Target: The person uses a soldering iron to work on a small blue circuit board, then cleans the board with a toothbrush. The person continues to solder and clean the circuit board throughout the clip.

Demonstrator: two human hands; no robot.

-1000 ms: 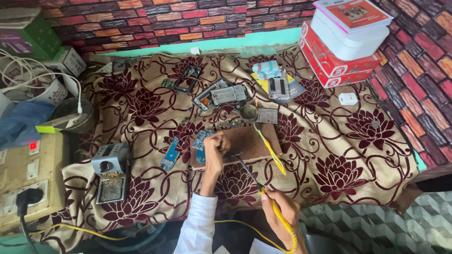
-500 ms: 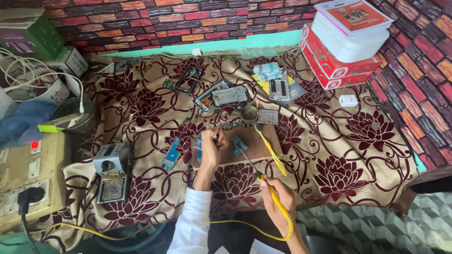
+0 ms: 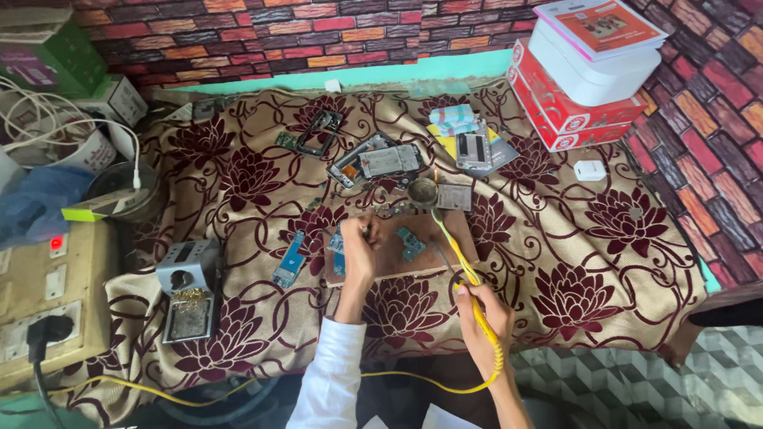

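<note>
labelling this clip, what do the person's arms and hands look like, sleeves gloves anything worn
Both hands are bare, with no gloves. The left hand comes out of a long white sleeve reaching to the wrist. The right hand has a bare forearm with no sleeve showing. No rings or watch can be made out.

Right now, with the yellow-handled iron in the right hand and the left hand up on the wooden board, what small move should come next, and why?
Probably bring the soldering iron tip a little leftward to the small blue circuit board. The right hand holds the iron with its tip over the wooden board, just short of that part, while the left hand holds something small beside it; what it is cannot be told.
</note>
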